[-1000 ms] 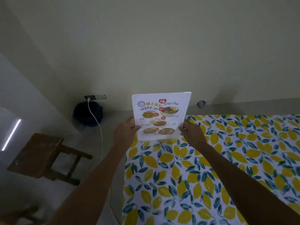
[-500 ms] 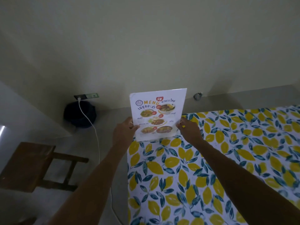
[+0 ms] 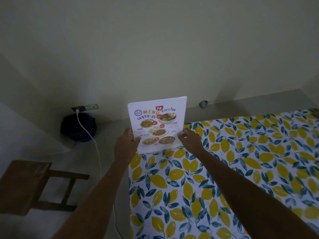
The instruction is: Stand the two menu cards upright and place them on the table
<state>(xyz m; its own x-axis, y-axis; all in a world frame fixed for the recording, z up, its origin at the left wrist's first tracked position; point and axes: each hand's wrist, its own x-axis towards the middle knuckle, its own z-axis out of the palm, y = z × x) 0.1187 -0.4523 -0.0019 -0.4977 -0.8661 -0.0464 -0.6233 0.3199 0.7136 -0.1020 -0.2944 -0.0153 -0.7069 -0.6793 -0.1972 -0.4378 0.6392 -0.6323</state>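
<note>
— Lower now than a second ago, that menu card point(image 3: 156, 125); its bottom edge looks to meet the far left corner of the table point(image 3: 224, 169), on the lemon-print cloth.

— Both hands on it?

— Yes. Left hand point(image 3: 126, 145) pinches the left edge, right hand point(image 3: 190, 141) the lower right, fingers closed on the card.

— What could go wrong?

— It sits right at the corner. Let go while it leans and I'd guess it tips off toward the floor, by the white cable point(image 3: 93, 145) and the wooden stool point(image 3: 24, 183).

— Has it a stand?

— Can't tell; the foot is hidden behind the hands, and the room's dim. I see no second card.
</note>
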